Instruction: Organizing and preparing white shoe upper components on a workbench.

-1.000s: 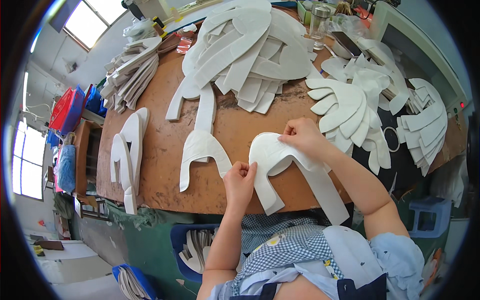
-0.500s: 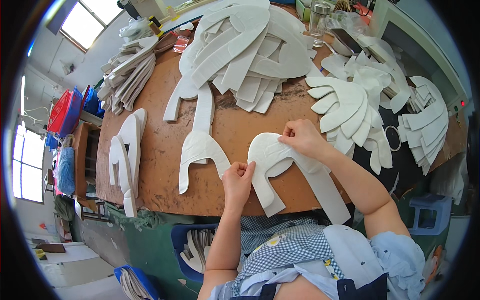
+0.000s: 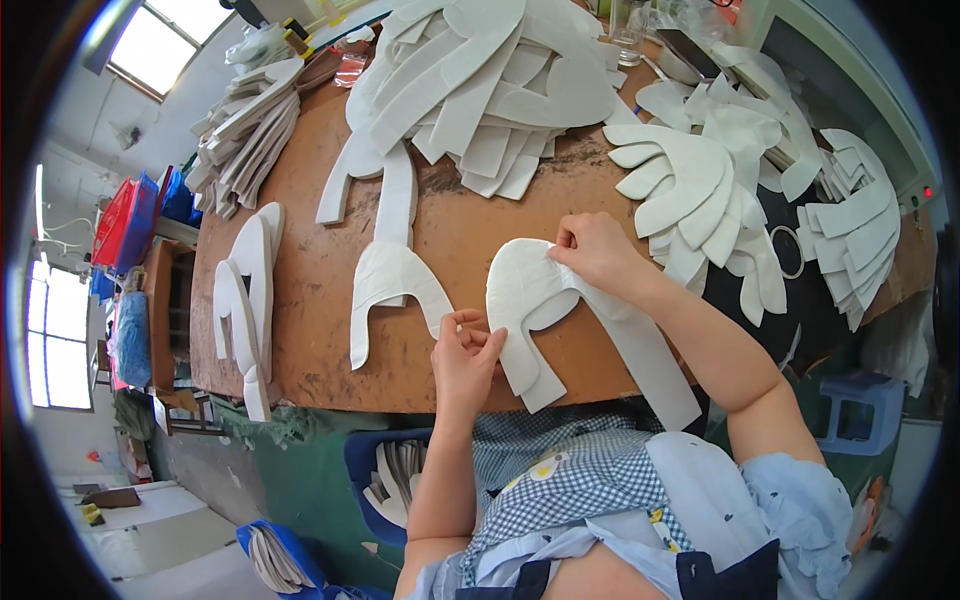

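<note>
A white padded U-shaped piece point(image 3: 518, 278) lies near the table's front edge, with a second flat white piece point(image 3: 655, 365) partly beneath it, its long leg reaching over the edge. My right hand point(image 3: 597, 257) pinches the upper right rim of the padded piece. At the left rim is my left hand point(image 3: 465, 362), its thumb against or very near the edge and its fingers loosely curled, apart from the thumb. To the left of that hand rests another white U-shaped pad point(image 3: 385, 270), partly over a further flat piece.
A big heap of white pieces point(image 3: 490, 90) covers the table's far middle. More stacks stand at the far left point(image 3: 250, 135), left front point(image 3: 240, 310) and right point(image 3: 700, 190). A glass jar point(image 3: 629, 35) and phone point(image 3: 688, 52) sit behind. Below are a blue bin point(image 3: 365, 490) and blue stool point(image 3: 862, 410).
The left fingers have loosened from their pinch on the padded piece's left edge and spread. My right hand keeps its pinch. The whole view has shifted slightly.
</note>
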Tool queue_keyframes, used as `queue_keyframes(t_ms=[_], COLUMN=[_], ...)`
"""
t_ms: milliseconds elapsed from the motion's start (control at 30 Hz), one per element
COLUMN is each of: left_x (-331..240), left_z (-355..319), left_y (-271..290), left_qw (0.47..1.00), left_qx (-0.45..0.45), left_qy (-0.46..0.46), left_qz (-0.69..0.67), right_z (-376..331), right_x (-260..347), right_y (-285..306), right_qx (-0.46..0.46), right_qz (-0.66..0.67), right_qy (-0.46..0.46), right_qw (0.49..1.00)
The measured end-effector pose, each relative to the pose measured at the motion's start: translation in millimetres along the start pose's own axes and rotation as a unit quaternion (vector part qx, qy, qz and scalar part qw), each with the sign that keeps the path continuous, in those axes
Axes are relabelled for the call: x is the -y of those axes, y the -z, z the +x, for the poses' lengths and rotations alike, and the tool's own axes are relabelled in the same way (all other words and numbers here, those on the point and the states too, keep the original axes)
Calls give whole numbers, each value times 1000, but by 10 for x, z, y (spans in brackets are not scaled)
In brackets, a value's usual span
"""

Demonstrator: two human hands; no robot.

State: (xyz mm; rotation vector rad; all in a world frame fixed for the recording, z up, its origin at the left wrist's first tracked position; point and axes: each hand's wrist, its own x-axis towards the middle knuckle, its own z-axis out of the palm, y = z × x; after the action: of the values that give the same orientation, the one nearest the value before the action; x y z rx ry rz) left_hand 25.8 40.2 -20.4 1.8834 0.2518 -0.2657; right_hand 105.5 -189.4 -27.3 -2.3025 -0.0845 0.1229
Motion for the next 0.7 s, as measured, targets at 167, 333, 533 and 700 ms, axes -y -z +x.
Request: queue_keyframes(t_ms=[167, 333, 533, 700], left_x=[80, 88, -3, -350], left_z=[-44, -37, -38, 42], left_y=[10, 5, -7, -203], left_qw=[999, 999, 992, 905], left_qx=[3, 8, 3, -1], left_qy=[1, -15, -45, -161], left_qz=[-53, -27, 120, 394], right_z=[26, 35, 11, -13], right_x=[-3, -55, 2, -46], right_y=[20, -23, -21, -26], right_qx=[5, -2, 8, -8], right_qz=[5, -9, -16, -27], right_qy=[0, 16, -6, 10], right_qw=[1000, 1000, 1000, 1000])
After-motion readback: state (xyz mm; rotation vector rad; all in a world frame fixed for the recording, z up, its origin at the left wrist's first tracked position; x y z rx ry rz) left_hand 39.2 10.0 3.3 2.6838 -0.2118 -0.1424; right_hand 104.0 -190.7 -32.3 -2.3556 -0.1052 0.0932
